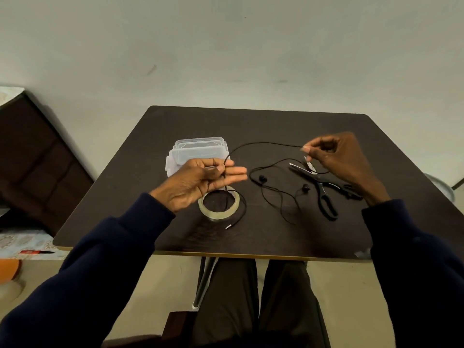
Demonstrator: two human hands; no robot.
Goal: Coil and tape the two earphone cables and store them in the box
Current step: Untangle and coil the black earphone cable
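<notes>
Black earphone cable (263, 143) pinched between left hand (200, 182) and right hand (336, 159), held apart, coiling seemingly barely started; tape (216, 216) under left hand and box (200, 149) beyond it untouched.

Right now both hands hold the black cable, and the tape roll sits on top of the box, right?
No. The head view shows the tape roll lying flat on the table in front of the box, not on it. Both the left hand and right hand do hold the black cable.

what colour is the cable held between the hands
Black: the cable shows best in the head view.
</notes>
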